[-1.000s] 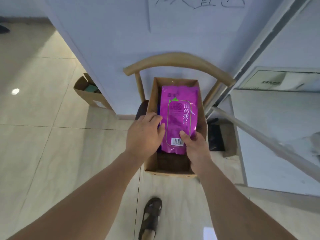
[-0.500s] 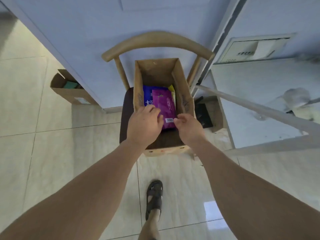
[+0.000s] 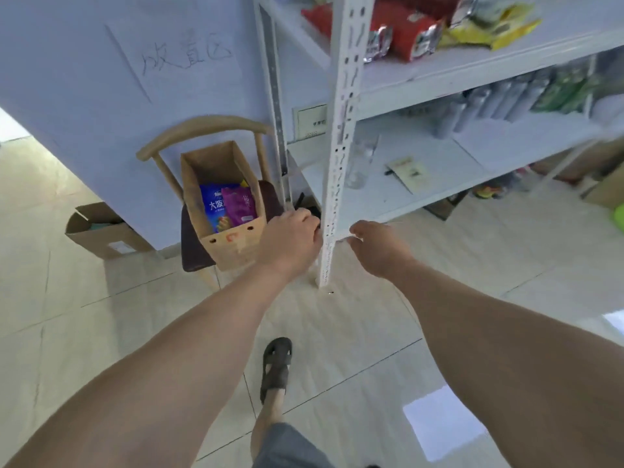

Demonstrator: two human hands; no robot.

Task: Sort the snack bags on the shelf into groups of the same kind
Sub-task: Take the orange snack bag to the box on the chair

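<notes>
Fingers on left hand [image 3: 290, 239] and right hand [image 3: 378, 246] are loosely curled, holding nothing, level with the lower shelf's [image 3: 388, 194] front-left corner. Snack bags [image 3: 405, 32] sit mixed on the upper shelf near its left edge; purple bag [image 3: 238, 204] is in the box [image 3: 233, 244]. Next: reach up, take one bag by its top seam.

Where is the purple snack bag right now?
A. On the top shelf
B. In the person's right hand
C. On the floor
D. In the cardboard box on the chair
D: the purple snack bag stands inside the cardboard box on the chair, beside a blue bag, and both hands are empty.
</notes>
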